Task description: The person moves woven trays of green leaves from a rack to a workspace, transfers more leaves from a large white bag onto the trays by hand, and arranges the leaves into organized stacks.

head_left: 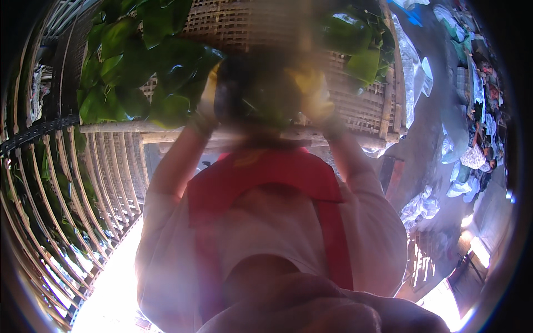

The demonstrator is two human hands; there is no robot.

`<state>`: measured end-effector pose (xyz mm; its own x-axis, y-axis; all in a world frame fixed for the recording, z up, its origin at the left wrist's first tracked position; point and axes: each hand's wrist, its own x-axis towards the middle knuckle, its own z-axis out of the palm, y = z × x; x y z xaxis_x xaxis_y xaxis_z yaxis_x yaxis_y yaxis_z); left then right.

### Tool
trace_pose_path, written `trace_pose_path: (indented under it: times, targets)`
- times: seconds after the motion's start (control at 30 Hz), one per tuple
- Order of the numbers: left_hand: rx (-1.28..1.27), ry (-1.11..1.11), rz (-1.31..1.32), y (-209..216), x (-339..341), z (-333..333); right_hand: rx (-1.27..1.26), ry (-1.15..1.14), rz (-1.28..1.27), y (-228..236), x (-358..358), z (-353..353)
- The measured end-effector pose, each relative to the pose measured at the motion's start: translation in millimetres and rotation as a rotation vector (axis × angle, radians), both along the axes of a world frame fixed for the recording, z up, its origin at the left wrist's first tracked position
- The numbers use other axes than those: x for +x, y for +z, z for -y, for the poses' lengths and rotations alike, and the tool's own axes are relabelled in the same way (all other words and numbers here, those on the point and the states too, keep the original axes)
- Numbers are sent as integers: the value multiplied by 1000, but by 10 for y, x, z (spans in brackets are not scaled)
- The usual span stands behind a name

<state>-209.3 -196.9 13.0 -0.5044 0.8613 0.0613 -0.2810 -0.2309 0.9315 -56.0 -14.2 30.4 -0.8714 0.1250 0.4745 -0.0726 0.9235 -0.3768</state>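
Observation:
Both my hands wear yellowish gloves and are raised over a woven bamboo tray [355, 105]. Between them is a dark, blurred bundle of green leaves [258, 91]; its exact shape cannot be made out. My left hand [210, 91] grips its left side, and my right hand [313, 91] is at its right side. The fingers are partly smeared and hidden by the bundle. Broad, glossy green leaves [130, 72] overlap across the tray's left part. More green leaves [363, 64] lie at its right end, with bare weave showing between the groups.
The tray has a bamboo pole [105, 127] along its near edge. A slatted bamboo rack [55, 188] stands at left, greenery showing through it. Clear plastic sheeting [419, 208] lies on the floor [416, 139] at right, with piled bags [472, 155] beyond. My red apron [261, 172] is close to the tray.

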Motion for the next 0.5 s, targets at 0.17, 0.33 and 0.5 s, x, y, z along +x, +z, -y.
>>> trace_pose_path:
  times: [0.17,0.33,0.5]
  targets:
    - [-409,-37,-1092,-196,-979,-299,313,-23,188,-39,-545,176]
    - [-819,-54,-1185,-192,-1169,-507,-58,99,370,-170,-514,401]
    - [-675,-176,-1213,-345,-1250,-662,144,-269,359,-229,-578,276]
